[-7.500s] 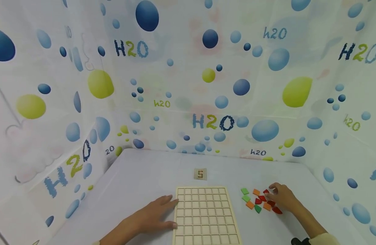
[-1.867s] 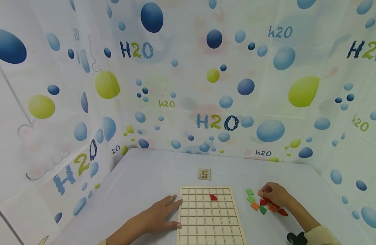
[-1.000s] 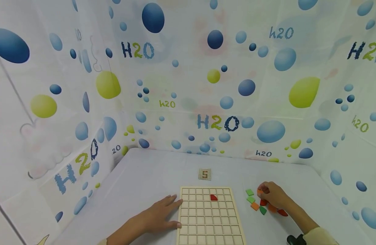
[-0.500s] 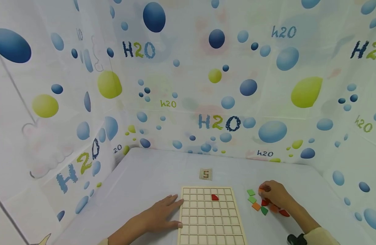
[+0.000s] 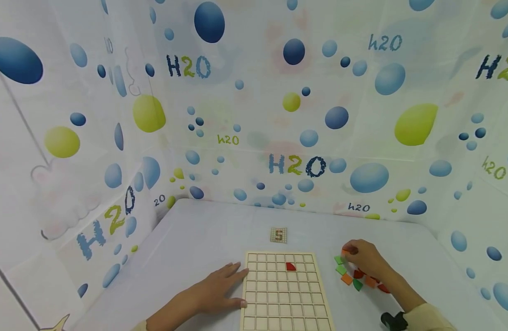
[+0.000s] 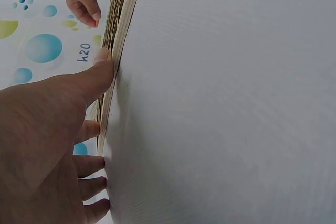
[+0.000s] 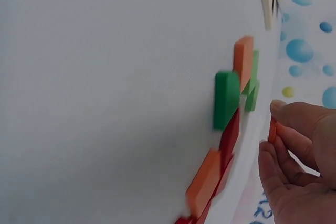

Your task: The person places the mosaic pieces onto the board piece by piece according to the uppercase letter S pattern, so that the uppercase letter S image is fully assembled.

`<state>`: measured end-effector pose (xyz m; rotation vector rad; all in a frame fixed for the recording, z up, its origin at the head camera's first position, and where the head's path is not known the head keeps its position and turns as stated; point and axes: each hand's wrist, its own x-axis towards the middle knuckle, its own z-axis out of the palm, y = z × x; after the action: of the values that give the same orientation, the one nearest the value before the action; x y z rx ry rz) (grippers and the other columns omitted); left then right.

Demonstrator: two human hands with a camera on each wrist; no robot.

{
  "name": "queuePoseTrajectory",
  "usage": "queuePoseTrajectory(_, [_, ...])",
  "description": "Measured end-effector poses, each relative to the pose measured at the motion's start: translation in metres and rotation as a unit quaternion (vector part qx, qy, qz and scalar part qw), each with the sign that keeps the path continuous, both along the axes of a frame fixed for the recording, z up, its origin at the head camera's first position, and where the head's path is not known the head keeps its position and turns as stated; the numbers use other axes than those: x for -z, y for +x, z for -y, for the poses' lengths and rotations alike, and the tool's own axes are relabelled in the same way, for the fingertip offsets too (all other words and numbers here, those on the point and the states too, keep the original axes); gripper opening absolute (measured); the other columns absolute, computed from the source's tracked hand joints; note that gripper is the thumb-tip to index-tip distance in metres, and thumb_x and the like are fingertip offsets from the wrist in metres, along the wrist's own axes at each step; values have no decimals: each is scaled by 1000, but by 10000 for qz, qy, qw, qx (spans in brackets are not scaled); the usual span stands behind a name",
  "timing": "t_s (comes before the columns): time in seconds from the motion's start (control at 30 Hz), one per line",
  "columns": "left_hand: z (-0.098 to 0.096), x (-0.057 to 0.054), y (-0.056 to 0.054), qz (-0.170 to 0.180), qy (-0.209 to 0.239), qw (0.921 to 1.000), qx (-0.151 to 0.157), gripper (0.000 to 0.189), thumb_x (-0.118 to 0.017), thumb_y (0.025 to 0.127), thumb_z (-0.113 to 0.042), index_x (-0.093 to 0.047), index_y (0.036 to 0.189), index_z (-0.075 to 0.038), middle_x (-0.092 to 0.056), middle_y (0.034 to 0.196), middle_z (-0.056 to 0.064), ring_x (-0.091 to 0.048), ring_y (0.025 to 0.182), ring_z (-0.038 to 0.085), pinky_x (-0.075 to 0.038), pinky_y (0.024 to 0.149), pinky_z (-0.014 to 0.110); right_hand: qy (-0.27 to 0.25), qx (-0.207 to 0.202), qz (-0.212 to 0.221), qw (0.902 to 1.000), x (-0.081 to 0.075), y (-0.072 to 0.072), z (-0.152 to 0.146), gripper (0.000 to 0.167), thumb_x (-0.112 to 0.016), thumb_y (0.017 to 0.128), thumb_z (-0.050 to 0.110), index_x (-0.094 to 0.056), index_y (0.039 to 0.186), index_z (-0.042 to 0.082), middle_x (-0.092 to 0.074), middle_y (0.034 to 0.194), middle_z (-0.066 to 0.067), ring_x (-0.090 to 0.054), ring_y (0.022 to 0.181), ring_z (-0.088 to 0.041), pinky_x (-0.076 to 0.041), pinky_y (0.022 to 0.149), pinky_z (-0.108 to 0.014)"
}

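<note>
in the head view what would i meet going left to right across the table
Left hand → board → light green tiles → right hand.

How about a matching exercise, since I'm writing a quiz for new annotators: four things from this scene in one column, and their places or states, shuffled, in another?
Column one
1. Left grip
2. Small patterned card
3. Right grip
4. Dark green tile

Column two
A. Pinching an orange tile
B. Lying to the right of the grid board, seen from the head view
C. Fingers spread, touching the board's left edge
D. Lying beyond the board's far edge

Right pairs: 1-C, 2-D, 3-A, 4-B
</note>
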<state>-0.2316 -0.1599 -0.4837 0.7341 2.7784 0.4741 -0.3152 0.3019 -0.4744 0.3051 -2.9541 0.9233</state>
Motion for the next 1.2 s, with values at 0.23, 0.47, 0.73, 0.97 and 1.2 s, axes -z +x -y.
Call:
queuePoseTrajectory(0.23, [0, -1, 0, 39, 27, 10000, -34, 88, -61, 93, -73, -37, 165, -29, -31, 172, 15, -30, 158, 42, -33, 122, 65, -185, -336, -195, 9991, -3, -2, 33, 17, -77, 93, 5, -74, 109, 0, -67, 101, -8, -64, 93, -21, -60, 85, -40])
queuePoseTrajectory(0.47, [-1, -2, 1, 95, 66, 9999, -65, 88, -63, 93, -71, -38, 165, -27, -31, 172, 16, -30, 157, 44, -33, 120, 68, -341, -542, -231, 9977, -6, 6, 76, 11, -78, 93, 4, -74, 104, 3, -65, 98, -4, -61, 91, -17, -58, 84, -37])
queuePoseTrajectory(0.73, [-1, -2, 1, 92, 52, 9999, -93, 88, -63, 93, -71, -38, 165, -26, -31, 171, 18, -30, 157, 45, -32, 120, 68, -388, -1147, -300, 9922, -7, 15, 117, 11, -78, 93, 5, -73, 103, 8, -63, 97, 0, -59, 92, -14, -58, 85, -36])
queuePoseTrajectory(0.97, [-1, -2, 1, 125, 45, 9998, -141, 89, -65, 92, -71, -38, 165, -27, -31, 172, 16, -30, 157, 44, -32, 121, 67, -383, -1675, -382, 9844, -2, 14, 139, 11, -79, 94, 8, -73, 104, 5, -64, 99, -1, -62, 92, -19, -57, 84, -35])
queuePoseTrajectory(1.2, [-1, 0, 1, 169, 57, 9998, -133, 88, -64, 93, -71, -38, 165, -27, -31, 172, 16, -29, 157, 45, -32, 121, 67, -191, -2104, -575, 9757, 2, 12, 151, 14, -82, 94, 13, -74, 104, 6, -65, 99, 0, -62, 88, -16, -57, 79, -32])
